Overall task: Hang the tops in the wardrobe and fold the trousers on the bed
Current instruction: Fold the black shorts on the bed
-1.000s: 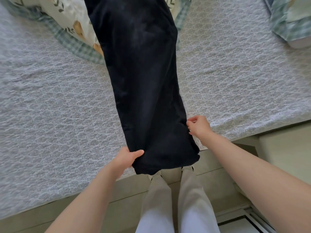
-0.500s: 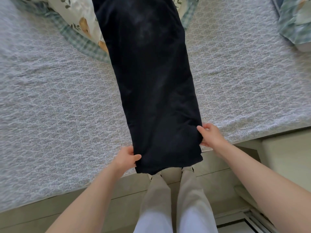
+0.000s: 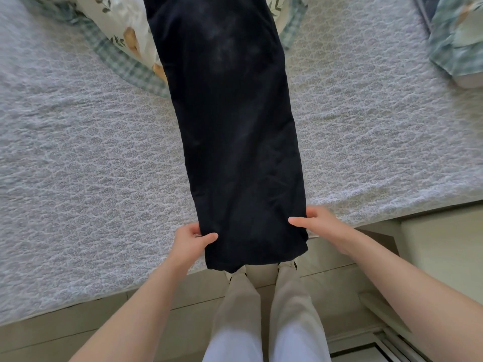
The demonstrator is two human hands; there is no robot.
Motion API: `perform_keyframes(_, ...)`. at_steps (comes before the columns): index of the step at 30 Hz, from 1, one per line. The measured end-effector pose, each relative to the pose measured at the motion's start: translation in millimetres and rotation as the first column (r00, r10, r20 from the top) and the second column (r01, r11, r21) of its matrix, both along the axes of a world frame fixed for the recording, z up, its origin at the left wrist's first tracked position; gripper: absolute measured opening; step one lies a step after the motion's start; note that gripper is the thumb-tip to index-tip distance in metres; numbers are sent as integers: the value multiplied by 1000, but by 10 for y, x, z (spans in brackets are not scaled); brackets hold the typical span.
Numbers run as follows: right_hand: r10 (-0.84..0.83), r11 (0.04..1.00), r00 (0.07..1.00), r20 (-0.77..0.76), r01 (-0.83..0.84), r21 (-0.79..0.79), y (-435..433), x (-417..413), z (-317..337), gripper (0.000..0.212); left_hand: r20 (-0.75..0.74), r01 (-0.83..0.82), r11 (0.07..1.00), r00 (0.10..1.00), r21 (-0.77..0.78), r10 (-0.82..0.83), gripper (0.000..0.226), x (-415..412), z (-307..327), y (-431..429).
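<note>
both hands are pinching the black trousers on the bed: left hand one hem corner, right hand the other.

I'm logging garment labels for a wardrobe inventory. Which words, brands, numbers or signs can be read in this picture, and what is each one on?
None can be read.
The dark trousers show no tag, brand or size mark on the side facing up.
The bedspread and the floral bedding carry only patterns, no lettering.
</note>
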State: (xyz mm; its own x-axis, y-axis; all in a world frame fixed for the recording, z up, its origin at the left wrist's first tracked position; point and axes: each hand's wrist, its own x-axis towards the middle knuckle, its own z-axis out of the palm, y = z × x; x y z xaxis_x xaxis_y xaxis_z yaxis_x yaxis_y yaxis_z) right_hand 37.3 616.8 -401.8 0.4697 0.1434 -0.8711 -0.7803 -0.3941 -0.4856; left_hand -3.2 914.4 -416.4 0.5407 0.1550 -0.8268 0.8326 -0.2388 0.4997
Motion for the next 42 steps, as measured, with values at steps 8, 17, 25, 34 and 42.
perform_keyframes(8, 28, 998, 998, 48, -31, 51, -213, -200, 151, 20, -38, -44, 960, 999, -276, 35, 28, -181, 293, 85)
perform_keyframes(17, 566, 777, 821, 77, -500, -382, -172, -119, -47, 17, -28, 149, 972, 987, -183, -156, 20, -220, 310, -92)
perform_keyframes(25, 453, 779, 891, 16, -388, -492, -298, -93, -192, 34, -49, 131, 990, 990, -47, -133, 19, -305, 137, -57)
perform_keyframes(34, 285, 917, 958, 40, -260, -301, -249, -231, -318, 19, -167, 60, 990, 983, -129, -82, 44, -516, -17, -164)
perform_keyframes(42, 87, 996, 980, -177, -86, 12, -262, -478, 41, 39, -165, -67, 957, 986, -284, 20, 39, -887, 241, -35)
